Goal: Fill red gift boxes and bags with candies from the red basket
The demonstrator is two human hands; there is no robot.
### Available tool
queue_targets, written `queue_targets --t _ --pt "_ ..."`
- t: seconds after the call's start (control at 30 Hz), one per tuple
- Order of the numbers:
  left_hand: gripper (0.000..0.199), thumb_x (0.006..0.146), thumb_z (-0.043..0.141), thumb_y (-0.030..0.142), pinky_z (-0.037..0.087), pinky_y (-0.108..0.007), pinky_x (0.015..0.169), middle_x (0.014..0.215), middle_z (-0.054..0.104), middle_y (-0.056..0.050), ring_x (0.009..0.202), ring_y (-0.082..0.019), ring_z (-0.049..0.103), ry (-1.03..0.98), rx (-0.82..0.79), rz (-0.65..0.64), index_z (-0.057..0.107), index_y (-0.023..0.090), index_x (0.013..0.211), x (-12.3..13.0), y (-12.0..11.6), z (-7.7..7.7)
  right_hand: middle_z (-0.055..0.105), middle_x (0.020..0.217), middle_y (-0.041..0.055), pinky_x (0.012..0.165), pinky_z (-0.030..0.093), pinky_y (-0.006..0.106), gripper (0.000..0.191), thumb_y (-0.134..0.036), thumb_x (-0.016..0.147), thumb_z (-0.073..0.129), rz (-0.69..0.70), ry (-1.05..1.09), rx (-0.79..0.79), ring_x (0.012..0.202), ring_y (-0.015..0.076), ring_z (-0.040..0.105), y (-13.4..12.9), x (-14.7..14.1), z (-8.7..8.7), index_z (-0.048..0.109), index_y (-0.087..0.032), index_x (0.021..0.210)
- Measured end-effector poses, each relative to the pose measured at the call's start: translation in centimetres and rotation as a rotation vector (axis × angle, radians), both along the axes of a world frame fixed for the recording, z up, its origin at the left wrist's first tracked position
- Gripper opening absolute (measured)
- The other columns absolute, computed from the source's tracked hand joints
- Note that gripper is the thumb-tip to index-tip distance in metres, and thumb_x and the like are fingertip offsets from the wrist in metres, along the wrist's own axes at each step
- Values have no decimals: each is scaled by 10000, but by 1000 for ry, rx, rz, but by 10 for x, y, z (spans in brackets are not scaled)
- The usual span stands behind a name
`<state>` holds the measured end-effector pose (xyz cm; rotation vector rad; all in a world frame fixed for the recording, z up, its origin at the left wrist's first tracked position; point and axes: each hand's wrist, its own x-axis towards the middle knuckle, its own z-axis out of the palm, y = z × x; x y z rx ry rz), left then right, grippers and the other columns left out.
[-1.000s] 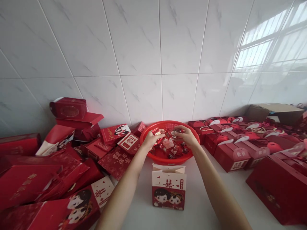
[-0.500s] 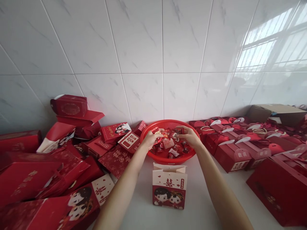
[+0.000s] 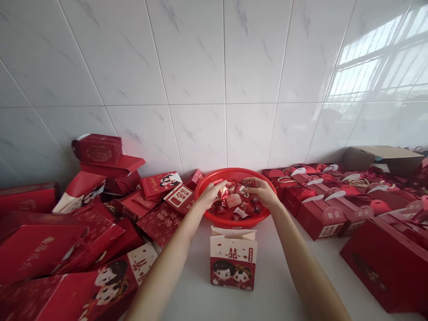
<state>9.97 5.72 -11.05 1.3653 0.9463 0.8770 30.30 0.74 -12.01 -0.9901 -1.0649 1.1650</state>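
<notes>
A red plastic basket [image 3: 240,224] holds many small wrapped candies [image 3: 234,200] and stands against the tiled wall. My left hand [image 3: 214,194] is over the basket's left side, its fingers closed round a shiny red wrapped candy [image 3: 223,191]. At the right side of the basket, my right hand [image 3: 262,191] has its thumb and fingers closed on a dark red wrapped candy [image 3: 243,190]. Between my forearms, in front of the basket, an upright red and white paper box [image 3: 233,263] with two cartoon faces stands with its top open.
Red gift boxes [image 3: 160,223] lie in a loose pile on the left. Rows of red boxes with handles [image 3: 321,218] stand on the right, with a larger red box [image 3: 384,263] nearer. A brown cardboard box [image 3: 384,156] is behind them at the wall.
Both hands have stayed over the basket and shifted only slightly among the candies. The view has moved a little, so the box and basket appear slightly further left.
</notes>
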Motion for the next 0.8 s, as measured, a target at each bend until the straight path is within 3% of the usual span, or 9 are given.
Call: queue_targets --t 0.27,0.43,0.6,0.7,0.8 --pt "525 515 926 475 551 -366 849 892 778 -82 862 -249 706 28 99 -223 761 127 872 3 -6 -1 696 785 14 576 567 263 463 -298 549 905 51 -24 8 676 157 658 -3 -7 3 709 -173 949" --pt "494 673 827 530 526 -356 950 1083 765 -69 1035 -255 686 -16 233 -156 762 181 1016 4 -4 -2 715 835 45 550 559 261 483 -356 558 921 102 48 13 715 190 686 -5 -15 6 694 -175 944" --pt "460 915 534 574 524 -335 956 1043 773 -71 1072 -240 682 22 215 -13 767 189 1013 6 4 -8 728 905 66 648 558 248 412 -439 590 895 52 170 9 826 196 695 -2 -17 10 681 -183 832" --pt "435 933 517 551 508 -313 975 1056 772 -63 1109 -237 669 21 234 8 766 206 1023 7 6 -8 727 960 66 767 566 269 409 -421 574 904 92 186 -3 957 214 683 -1 -18 9 694 -182 830" --pt "404 936 524 534 505 -301 970 1037 775 -61 1142 -245 653 21 250 -7 768 225 1029 6 7 -7 721 913 51 747 561 273 407 -360 539 929 138 176 -24 928 207 678 -2 -23 8 692 -174 814"
